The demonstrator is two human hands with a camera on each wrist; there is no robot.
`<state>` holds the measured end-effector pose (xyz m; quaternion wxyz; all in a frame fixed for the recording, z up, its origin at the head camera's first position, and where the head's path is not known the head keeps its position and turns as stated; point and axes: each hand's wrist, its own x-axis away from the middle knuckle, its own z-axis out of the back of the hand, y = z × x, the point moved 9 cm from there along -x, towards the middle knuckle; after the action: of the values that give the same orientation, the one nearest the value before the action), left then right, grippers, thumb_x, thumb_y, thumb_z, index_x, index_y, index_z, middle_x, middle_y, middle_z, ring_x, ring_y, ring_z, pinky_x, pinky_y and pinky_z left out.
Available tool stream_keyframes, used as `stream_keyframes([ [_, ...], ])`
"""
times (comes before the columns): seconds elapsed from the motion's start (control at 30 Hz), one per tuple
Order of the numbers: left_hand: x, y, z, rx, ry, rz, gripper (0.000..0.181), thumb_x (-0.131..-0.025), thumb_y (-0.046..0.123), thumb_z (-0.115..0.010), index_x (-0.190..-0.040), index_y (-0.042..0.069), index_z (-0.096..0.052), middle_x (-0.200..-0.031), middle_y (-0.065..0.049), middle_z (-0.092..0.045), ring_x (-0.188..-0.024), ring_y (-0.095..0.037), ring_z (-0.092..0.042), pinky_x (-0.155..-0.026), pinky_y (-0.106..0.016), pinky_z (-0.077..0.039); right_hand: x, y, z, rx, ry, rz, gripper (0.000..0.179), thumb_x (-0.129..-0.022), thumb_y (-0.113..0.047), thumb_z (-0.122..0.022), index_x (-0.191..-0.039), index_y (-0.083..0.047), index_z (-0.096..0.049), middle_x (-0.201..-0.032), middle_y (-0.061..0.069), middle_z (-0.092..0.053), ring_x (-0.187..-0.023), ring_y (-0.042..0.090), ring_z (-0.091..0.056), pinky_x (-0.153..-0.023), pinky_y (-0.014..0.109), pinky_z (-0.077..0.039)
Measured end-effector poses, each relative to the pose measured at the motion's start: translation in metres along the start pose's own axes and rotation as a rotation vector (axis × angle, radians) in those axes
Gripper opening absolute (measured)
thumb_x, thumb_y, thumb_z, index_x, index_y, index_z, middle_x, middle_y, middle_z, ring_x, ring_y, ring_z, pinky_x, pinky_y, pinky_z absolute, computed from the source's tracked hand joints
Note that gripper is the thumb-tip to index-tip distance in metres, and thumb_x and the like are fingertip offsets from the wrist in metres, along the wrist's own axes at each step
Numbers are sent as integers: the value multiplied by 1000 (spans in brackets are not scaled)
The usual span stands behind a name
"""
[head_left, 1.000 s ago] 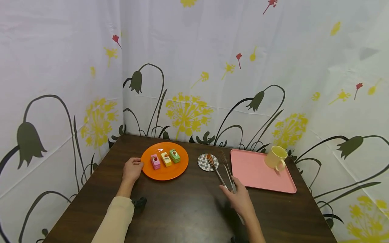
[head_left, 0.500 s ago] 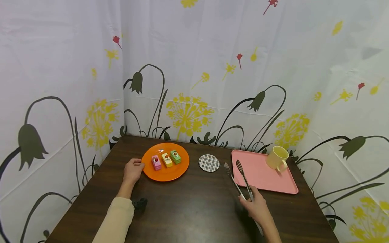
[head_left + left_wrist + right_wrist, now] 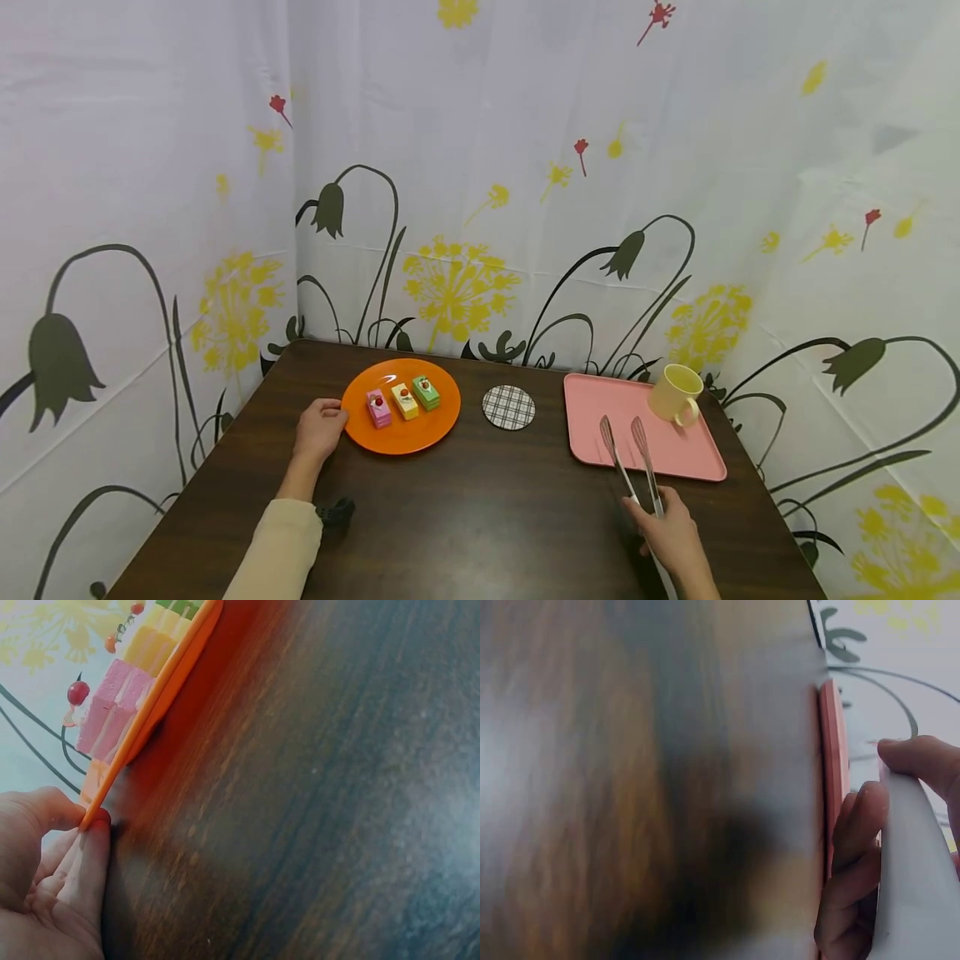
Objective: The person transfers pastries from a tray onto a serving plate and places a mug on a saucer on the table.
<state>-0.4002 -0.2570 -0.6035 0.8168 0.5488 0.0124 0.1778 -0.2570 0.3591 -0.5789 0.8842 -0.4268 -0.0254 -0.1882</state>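
My left hand (image 3: pixel 318 431) pinches the left rim of an orange plate (image 3: pixel 401 442) between thumb and fingers, as the left wrist view shows close up. On the plate stand three small toy cakes in a row: a pink one (image 3: pixel 378 409), a yellow one (image 3: pixel 405 402) and a green one (image 3: pixel 426 392), each with a topping. Metal tongs (image 3: pixel 647 458) are gripped in my right hand (image 3: pixel 670 533). Their two tips are spread apart with nothing between them, over the front part of the pink tray (image 3: pixel 675 450) in the head view.
A yellow mug (image 3: pixel 677 393) stands at the tray's back right. Between plate and tray lies a round checked coaster (image 3: pixel 508 407). The dark wooden table (image 3: pixel 465 525) ends at a patterned curtain (image 3: pixel 465 208) behind and on both sides.
My right hand has carried the tongs rightward and toward me, from near the coaster to the front of the tray. The left hand has stayed at the plate's rim.
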Motion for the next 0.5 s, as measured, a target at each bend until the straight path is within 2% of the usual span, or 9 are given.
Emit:
stream_keyframes([
  [0.23,-3,-1,2,0,-6,-8,50,-108,24,-54,-149,-4,-49,-143,-32,-60,-123,-44,-60,-112,-57,-50,-1,18,19,58,-1,-46,90,-99,-57,-70,-150,10,-37,-83,12,-76,-56,24,-72,-63,44,-56],
  [0.5,-8,-7,-1,-3,-16,19,52,-108,26,-53,-152,-2,-47,-144,-31,-59,-123,-42,-62,-113,-57,-50,-6,36,35,58,6,-87,92,-99,-55,-70,-149,14,-35,-81,14,-74,-58,22,-72,-59,39,-55],
])
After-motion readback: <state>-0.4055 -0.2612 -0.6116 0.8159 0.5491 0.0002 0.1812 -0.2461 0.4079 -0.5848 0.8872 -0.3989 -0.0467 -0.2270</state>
